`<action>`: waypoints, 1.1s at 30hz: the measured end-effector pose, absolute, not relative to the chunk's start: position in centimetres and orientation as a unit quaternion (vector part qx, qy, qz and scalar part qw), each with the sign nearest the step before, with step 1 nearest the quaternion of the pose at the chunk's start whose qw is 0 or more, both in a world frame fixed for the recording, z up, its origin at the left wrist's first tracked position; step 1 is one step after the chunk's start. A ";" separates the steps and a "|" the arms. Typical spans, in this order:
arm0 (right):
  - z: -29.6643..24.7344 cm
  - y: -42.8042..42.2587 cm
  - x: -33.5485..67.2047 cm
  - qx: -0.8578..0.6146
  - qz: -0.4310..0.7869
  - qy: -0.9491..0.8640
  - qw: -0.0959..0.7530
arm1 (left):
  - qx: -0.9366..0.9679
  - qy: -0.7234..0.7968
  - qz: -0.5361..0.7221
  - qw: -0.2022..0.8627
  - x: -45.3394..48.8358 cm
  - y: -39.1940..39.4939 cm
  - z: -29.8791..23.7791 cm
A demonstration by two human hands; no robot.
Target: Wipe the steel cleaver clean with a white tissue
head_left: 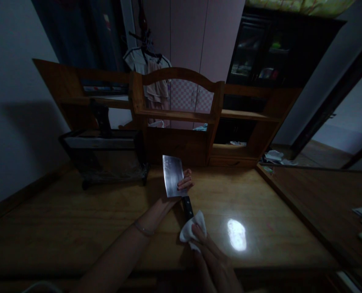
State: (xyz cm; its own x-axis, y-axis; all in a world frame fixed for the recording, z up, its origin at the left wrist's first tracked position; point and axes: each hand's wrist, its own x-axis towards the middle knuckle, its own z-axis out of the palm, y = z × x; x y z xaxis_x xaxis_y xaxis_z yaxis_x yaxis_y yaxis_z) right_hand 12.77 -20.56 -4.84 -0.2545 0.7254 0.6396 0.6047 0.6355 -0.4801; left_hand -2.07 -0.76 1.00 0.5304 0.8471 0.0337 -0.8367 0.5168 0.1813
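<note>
A steel cleaver [172, 176] with a black handle [187, 207] is held upright over the wooden desk [107, 219]. My left hand [184, 184] grips the broad blade from behind, its fingertips curled over the right edge. My right hand [203, 242] is closed on a white cloth [193, 230], which is pressed against the lower end of the handle. A thin bracelet sits on my left wrist.
A wooden shelf unit [181, 118] stands at the back of the desk. A dark rack [104, 150] stands at the back left. A second wooden surface [327, 203] with papers lies to the right. Clothes hang behind the shelf. The room is dim.
</note>
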 end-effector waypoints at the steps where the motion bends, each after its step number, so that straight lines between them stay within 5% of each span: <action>1: -4.7 -20.5 12.9 -0.426 0.079 -0.782 0.449 | 0.089 0.028 0.482 0.871 -2.1 -0.8 1.2; 19: -1.0 -15.2 9.9 -0.471 0.213 -0.734 0.440 | 0.110 0.072 0.506 0.852 -2.0 -0.5 0.6; 33: -3.3 -18.6 11.1 -0.482 0.098 -0.756 0.432 | 0.146 0.042 0.478 0.865 -2.2 0.6 -0.9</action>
